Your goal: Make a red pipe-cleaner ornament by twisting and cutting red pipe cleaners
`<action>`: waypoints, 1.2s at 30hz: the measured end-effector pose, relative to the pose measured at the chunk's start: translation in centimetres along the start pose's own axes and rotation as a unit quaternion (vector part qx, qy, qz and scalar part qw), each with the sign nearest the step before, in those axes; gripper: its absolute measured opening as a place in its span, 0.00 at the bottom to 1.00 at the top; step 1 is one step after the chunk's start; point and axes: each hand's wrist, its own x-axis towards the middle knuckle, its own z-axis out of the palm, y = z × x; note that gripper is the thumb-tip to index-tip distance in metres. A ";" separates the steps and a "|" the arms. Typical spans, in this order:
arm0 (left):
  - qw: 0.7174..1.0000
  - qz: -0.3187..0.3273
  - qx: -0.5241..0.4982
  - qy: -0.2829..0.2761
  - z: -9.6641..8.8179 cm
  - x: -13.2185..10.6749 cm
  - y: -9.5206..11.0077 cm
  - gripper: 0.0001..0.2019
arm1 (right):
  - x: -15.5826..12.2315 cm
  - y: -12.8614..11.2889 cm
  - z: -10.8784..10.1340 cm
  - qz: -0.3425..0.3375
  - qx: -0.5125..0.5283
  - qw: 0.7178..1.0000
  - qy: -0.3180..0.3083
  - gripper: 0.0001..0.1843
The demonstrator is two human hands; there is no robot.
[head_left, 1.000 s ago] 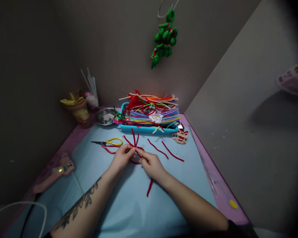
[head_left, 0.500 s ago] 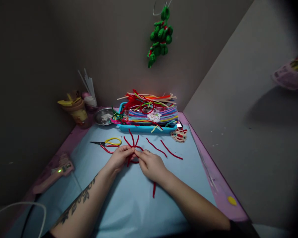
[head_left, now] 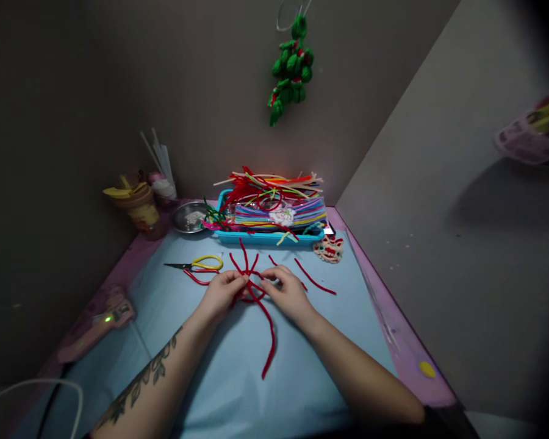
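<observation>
Several red pipe cleaners (head_left: 271,326) radiate from one centre, like a spoked star, above the blue sheet. At that centre my left hand (head_left: 220,294) pinches them between thumb and fingers. One long strand curves down towards me from the middle. My right hand (head_left: 289,297) is at the right side of the star, its thumb and forefinger closed on a short strand; the exact contact is small. Beyond my right hand lies a loose red pipe cleaner (head_left: 315,279), and another is partly hidden behind the hand. Scissors (head_left: 205,263) with yellow and red handles lie left of the star.
A blue tray (head_left: 274,238) full of coloured pipe cleaners stands at the back, beside a metal bowl (head_left: 183,219) and a crocheted-looking face piece (head_left: 329,250). On the left rests a pink glue gun (head_left: 98,329) with a green light. Green ornaments (head_left: 293,67) hang on the wall.
My right hand has moved slightly right, away from the centre of the star. The long strand, mostly covered before, now shows curving down between my hands. The view has shifted slightly.
</observation>
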 end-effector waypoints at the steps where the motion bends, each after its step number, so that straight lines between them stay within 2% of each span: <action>1: 1.000 0.004 0.015 -0.001 0.1 -0.1 0.0 0.16 | 0.0 -0.1 0.0 -0.015 -0.005 1.000 0.025 0.04; 5: 0.996 0.015 0.087 -0.013 0.5 -0.7 0.3 0.14 | 0.3 -0.3 -0.6 -0.036 0.019 0.996 0.075 0.05; 10: 0.980 0.005 0.170 -0.102 1.1 -1.4 0.1 0.13 | 1.1 -0.1 -1.7 0.000 0.101 0.992 0.080 0.14; 13: 0.971 -0.001 0.192 -0.141 1.3 -1.5 -0.3 0.14 | 1.5 0.0 -2.3 -0.001 0.141 0.987 0.071 0.13; 16: 0.967 -0.004 0.193 -0.167 1.3 -1.5 -0.6 0.13 | 1.8 0.1 -2.5 -0.001 0.172 0.982 0.071 0.10; 19: 0.964 -0.017 0.175 -0.199 1.2 -1.7 -0.6 0.14 | 2.1 0.4 -2.6 0.019 0.205 0.977 0.062 0.11; 23: 0.962 -0.032 0.134 -0.235 1.2 -1.9 0.0 0.14 | 2.4 1.0 -2.3 0.061 0.235 0.969 0.054 0.12; 26: 0.963 -0.034 0.121 -0.240 1.2 -2.0 0.3 0.14 | 2.5 1.3 -2.2 0.115 0.280 0.952 0.036 0.13; 28: 0.965 -0.031 0.126 -0.227 1.3 -2.0 0.3 0.14 | 2.5 1.4 -2.4 0.164 0.311 0.936 0.011 0.14; 30: 0.973 -0.022 0.129 -0.189 1.4 -1.9 0.3 0.14 | 2.6 1.3 -2.6 0.195 0.354 0.915 -0.001 0.17; 33: 0.993 0.012 0.085 -0.075 1.3 -1.3 0.1 0.15 | 2.4 1.1 -2.4 0.207 0.436 0.876 0.026 0.25; 36: 0.997 0.052 -0.015 0.049 0.8 -0.5 -0.2 0.16 | 1.7 0.6 -1.2 0.234 0.425 0.871 0.073 0.28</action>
